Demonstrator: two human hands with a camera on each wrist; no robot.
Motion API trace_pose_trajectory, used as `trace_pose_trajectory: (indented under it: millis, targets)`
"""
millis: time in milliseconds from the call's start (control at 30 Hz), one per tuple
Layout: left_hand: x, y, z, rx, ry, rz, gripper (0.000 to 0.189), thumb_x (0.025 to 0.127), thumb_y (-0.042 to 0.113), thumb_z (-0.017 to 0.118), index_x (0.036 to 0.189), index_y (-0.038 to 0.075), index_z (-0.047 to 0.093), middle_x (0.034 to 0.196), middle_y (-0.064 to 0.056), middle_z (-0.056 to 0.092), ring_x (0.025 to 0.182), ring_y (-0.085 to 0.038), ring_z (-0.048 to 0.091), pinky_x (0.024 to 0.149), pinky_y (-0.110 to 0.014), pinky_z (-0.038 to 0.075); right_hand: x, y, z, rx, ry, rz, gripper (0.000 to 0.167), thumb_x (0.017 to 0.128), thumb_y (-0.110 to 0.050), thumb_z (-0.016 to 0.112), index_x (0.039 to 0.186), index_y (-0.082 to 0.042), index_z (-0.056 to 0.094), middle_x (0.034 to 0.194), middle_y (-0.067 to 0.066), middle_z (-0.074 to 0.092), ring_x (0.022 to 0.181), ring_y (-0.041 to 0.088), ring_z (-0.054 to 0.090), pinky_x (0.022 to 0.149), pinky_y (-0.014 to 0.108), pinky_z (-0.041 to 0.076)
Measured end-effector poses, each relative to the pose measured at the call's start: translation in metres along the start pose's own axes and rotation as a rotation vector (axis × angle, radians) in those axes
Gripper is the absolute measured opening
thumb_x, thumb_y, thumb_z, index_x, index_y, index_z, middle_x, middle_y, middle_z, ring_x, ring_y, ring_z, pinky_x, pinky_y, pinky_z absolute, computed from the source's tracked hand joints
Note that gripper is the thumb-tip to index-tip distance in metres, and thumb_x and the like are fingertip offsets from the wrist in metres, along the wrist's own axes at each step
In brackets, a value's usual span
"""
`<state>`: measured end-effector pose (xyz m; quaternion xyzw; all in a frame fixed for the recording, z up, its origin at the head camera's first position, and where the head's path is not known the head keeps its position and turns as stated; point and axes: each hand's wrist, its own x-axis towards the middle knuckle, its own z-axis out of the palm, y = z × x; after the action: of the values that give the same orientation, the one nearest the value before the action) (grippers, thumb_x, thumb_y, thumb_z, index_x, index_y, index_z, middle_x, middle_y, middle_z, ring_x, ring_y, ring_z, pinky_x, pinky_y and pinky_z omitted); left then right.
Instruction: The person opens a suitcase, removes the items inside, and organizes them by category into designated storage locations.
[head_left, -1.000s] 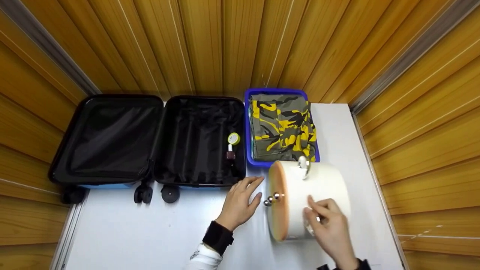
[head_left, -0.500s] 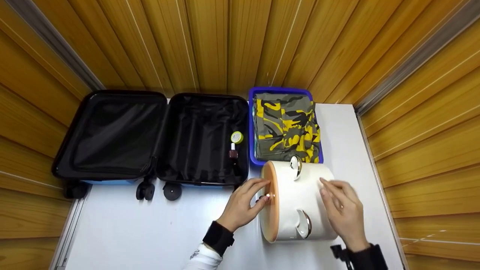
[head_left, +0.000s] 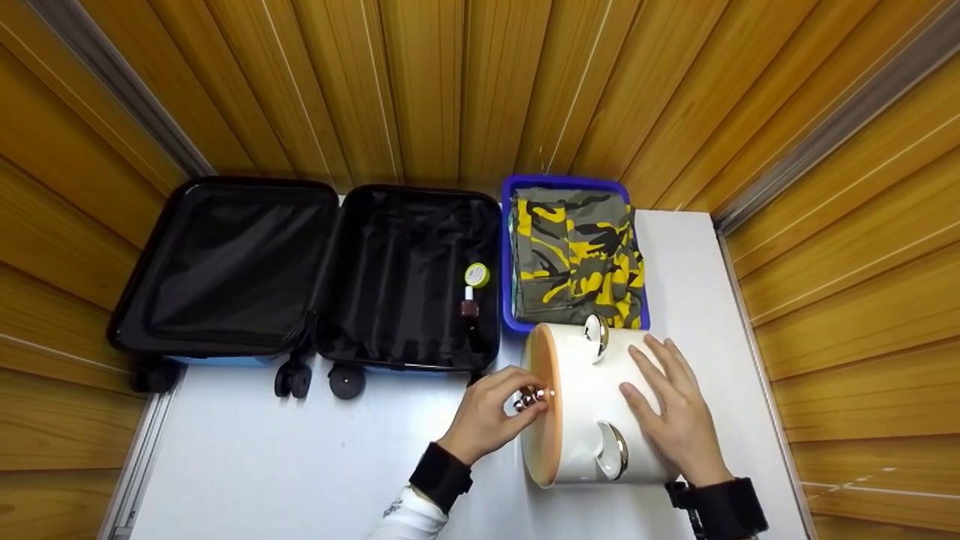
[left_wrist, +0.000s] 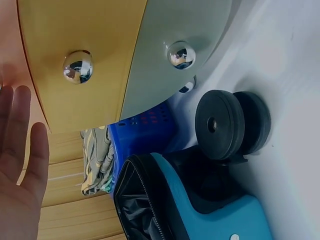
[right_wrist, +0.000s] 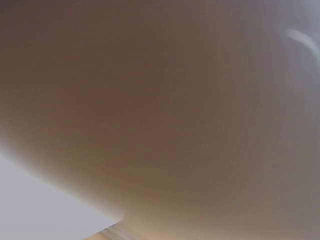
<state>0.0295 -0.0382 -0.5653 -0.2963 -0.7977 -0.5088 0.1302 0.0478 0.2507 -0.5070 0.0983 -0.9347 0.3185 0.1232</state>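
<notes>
A drum-shaped white storage box [head_left: 581,442] lies with its round front facing left. Pink, yellow and pale green panels [left_wrist: 95,30] make up that front, each with a shiny ball knob [left_wrist: 78,67]. My left hand [head_left: 487,409] is at the front, thumb and fingers closed around a knob; in the left wrist view its fingers [left_wrist: 22,122] reach the pink panel, with that knob mostly cut off at the edge. My right hand [head_left: 675,409] rests with spread fingers on the white curved side, behind two white-and-gold handles [head_left: 613,450]. The right wrist view is mostly a blur.
An open black-lined suitcase [head_left: 405,360] stands left of the box, holding a yellow-green round tin [head_left: 477,275] and a dark nail polish bottle [head_left: 469,306]. A blue basket [head_left: 517,325] with folded camouflage cloth [head_left: 577,255] is just behind the box. Wood-look walls [head_left: 420,90] enclose the table.
The box has rolled, bringing both handles into view on its upper side. My right hand left the near handle and flattened on the side; my left hand moved right to a knob.
</notes>
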Motion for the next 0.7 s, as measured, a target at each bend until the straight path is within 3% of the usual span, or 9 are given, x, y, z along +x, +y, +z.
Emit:
trace_pose_trajectory:
  millis: [233,367,500,700]
  targets:
    - [0.002,0.004,0.009,0.08,-0.004,0.001,0.019,0.097,0.027,0.076,0.112,0.015,0.074,0.107,0.007,0.073,0.092,-0.003,0.068,0.079,-0.019,0.054,-0.004,0.006,-0.006,0.004,-0.016,0.049,0.055,0.095,-0.02,0.073,0.148,-0.017,0.06,0.161,0.011,0.045,0.152,0.044,0.029,0.115,0.073,0.027]
    - [0.002,0.006,0.01,0.103,-0.02,-0.013,0.017,0.098,0.027,0.074,0.111,0.015,0.072,0.107,0.007,0.071,0.091,-0.004,0.067,0.078,-0.021,0.054,-0.005,0.006,-0.006,0.001,-0.029,0.077,0.056,0.096,-0.022,0.074,0.149,-0.018,0.059,0.162,0.008,0.044,0.149,0.043,0.035,0.113,0.071,0.032]
    - [0.003,0.006,0.007,0.03,-0.035,-0.021,0.015,0.099,0.021,0.073,0.111,0.012,0.069,0.105,0.003,0.068,0.088,-0.008,0.067,0.075,-0.023,0.056,-0.006,0.006,-0.005,0.018,-0.033,0.106,0.057,0.096,-0.024,0.073,0.151,-0.021,0.057,0.164,0.003,0.041,0.147,0.041,0.04,0.109,0.07,0.037]
    - [0.001,0.001,-0.001,-0.165,-0.017,-0.04,0.015,0.096,0.007,0.073,0.109,0.007,0.067,0.103,-0.002,0.065,0.087,-0.011,0.065,0.075,-0.028,0.059,-0.006,0.006,-0.006,0.031,-0.031,0.121,0.057,0.097,-0.024,0.073,0.151,-0.024,0.057,0.165,-0.001,0.04,0.146,0.042,0.042,0.108,0.071,0.039]
